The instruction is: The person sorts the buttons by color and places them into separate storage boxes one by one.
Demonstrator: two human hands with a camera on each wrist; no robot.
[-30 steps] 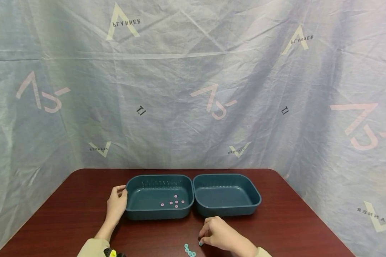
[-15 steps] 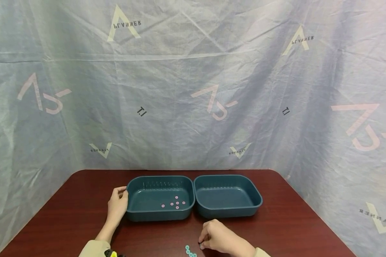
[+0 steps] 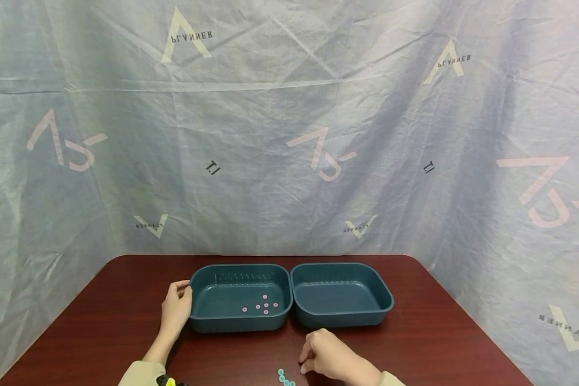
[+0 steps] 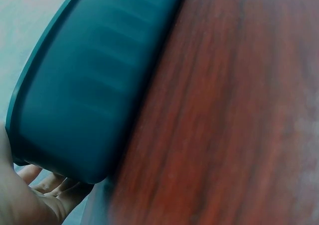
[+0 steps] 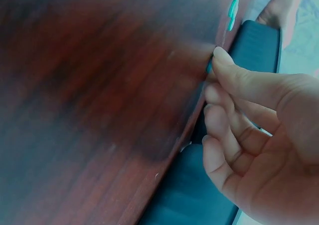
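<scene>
My left hand (image 3: pixel 177 305) holds the left end of a dark teal plastic tub (image 3: pixel 236 324), its thumb at the rim and fingers around the outside in the left wrist view. Several small pink buttons lie on this tub's floor, mostly toward its right side. In front of the tubs, my right hand (image 3: pixel 330 356) is low at the tabletop. Its thumb and index finger pinch a small teal button (image 5: pixel 209 66), mostly hidden by the fingertips. A short curved row of teal buttons (image 3: pixel 282 378) lies on the table to the left of that hand.
A second dark teal tub (image 3: pixel 342 318) stands against the right side of the first, with nothing seen inside. Both are on a dark red wooden table (image 3: pixel 101 316). A grey printed cloth (image 3: pixel 270 214) hangs behind and along the sides.
The right fingers have closed over the teal button, which showed at the fingertips a second ago and is now covered in the head view. The left hand keeps its place on the tub.
</scene>
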